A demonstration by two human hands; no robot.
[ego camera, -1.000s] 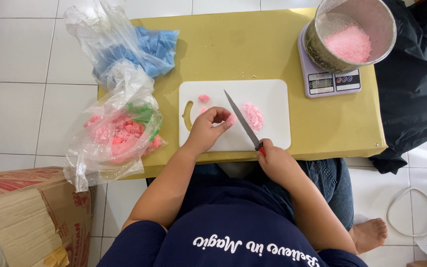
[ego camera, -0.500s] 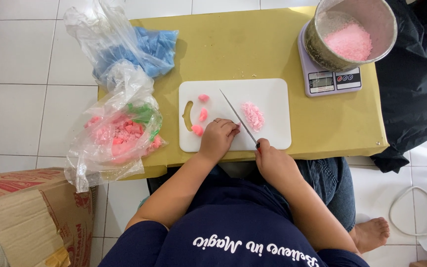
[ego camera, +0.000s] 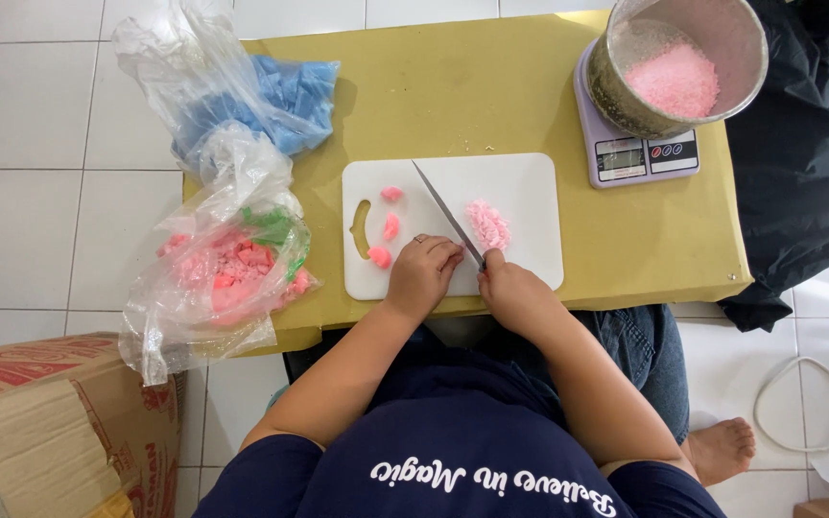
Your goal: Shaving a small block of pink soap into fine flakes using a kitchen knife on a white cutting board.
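Our right hand [ego camera: 520, 295] is closed around the handle of a thin steel-bladed knife [ego camera: 445, 211], whose blade lies slanted across a white rectangular plastic cutting board [ego camera: 530, 192], its tip pointing away from us. Our left hand [ego camera: 421, 273] rests on the board just left of the blade, fingers curled together and holding nothing, perhaps to steady the board. Right of the blade, still on the board, sits a small heap of finely chopped pink material [ego camera: 487, 223], kept apart from the three uncut pink lumps [ego camera: 386, 230] at the board's left end, beside its handle slot. The board lies on a mustard-yellow table [ego camera: 491, 86]. Left of the board, a clear plastic bag of pink chunks [ego camera: 227, 273] hangs over the table edge, with a bag of blue material [ego camera: 271, 96] behind it. Beyond the board's right corner, a round metal bowl of pink crumbs [ego camera: 674, 72] stands on a lilac digital kitchen scale [ego camera: 640, 158], apparently so the cut material can be weighed.
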